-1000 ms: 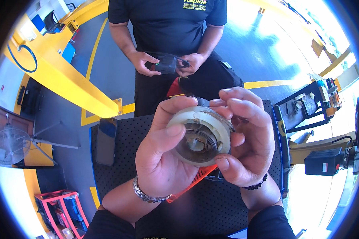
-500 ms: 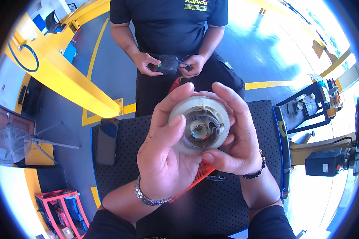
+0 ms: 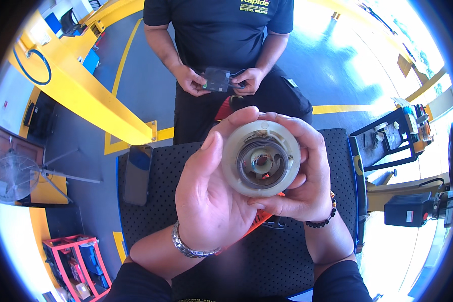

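Observation:
Both hands hold up a round off-white plastic reel (image 3: 229, 166), its open face turned toward me. Inside its rim lies a coiled metal spring (image 3: 244, 176) around a central hub. My left hand (image 3: 206, 201) cups the reel's left side, fingers behind and over the upper edge, its thumb raised off the face. My right hand (image 3: 312, 176) grips the right side, the thumb along the bottom rim and fingers curled behind. Beneath the hands, partly hidden, an orange slotted plastic part (image 3: 244, 235) rests on the black perforated tabletop (image 3: 337, 239).
A dark phone (image 3: 137, 176) lies at the table's left. Across the table, a person (image 3: 219, 35) holds a dark flat box (image 3: 217, 79) with a cable. A yellow post (image 3: 90, 100), a fan (image 3: 14, 175) and a red cart (image 3: 78, 267) stand left; a black metal stand (image 3: 387, 141) stands right.
The reel has turned to face me more squarely and shifted slightly right. My left thumb has come off its face. The other person's box has tilted to show more of its surface.

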{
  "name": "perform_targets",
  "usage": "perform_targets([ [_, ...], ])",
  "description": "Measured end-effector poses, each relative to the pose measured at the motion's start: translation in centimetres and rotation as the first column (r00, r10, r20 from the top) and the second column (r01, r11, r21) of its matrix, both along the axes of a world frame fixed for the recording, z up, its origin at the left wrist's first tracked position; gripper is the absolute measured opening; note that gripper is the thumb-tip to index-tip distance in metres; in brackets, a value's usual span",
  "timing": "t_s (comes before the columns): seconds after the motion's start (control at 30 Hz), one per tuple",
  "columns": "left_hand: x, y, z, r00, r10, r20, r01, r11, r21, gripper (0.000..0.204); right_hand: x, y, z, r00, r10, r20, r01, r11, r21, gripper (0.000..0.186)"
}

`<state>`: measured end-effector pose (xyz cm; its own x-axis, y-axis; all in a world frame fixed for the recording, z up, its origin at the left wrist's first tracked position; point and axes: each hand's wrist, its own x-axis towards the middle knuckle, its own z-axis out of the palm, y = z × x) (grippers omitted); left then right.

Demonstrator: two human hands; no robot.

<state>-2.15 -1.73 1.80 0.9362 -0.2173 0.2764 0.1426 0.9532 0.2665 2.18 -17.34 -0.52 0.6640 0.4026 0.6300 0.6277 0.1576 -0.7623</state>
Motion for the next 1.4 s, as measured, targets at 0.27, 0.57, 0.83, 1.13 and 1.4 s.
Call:
perform_targets([
  [0.27,-0.2,0.6,0.1,0.988,-0.008,-0.153,0.032,0.987,0.156,0.043,-0.1,-0.2,0.7,0.958,-0.189,0.215,0.211,0.974,-0.082,0.094],
  [0.57,-1.0,0.1,-0.5,0.970,0.221,0.099,-0.239,0.935,0.261,0.047,-0.3,0.1,0.3,0.692,-0.361,0.625,0.433,0.900,0.041,0.044],
  [0.83,-1.4,-0.5,0.3,0.960,0.280,0.023,-0.275,0.918,0.288,0.045,-0.7,-0.2,0.9,0.670,-0.384,0.636,0.478,0.878,0.027,0.046],
  [1.13,-0.7,-0.3,-0.3,0.973,0.227,0.044,-0.231,0.949,0.214,0.044,0.2,0.2,-0.2,0.746,-0.366,0.556,0.373,0.922,0.106,0.057],
  [1.4,-0.3,0.2,-0.4,0.991,0.137,-0.003,-0.134,0.975,0.180,0.041,0.7,0.3,-0.6,0.746,-0.350,0.567,0.361,0.928,0.098,0.064],
])
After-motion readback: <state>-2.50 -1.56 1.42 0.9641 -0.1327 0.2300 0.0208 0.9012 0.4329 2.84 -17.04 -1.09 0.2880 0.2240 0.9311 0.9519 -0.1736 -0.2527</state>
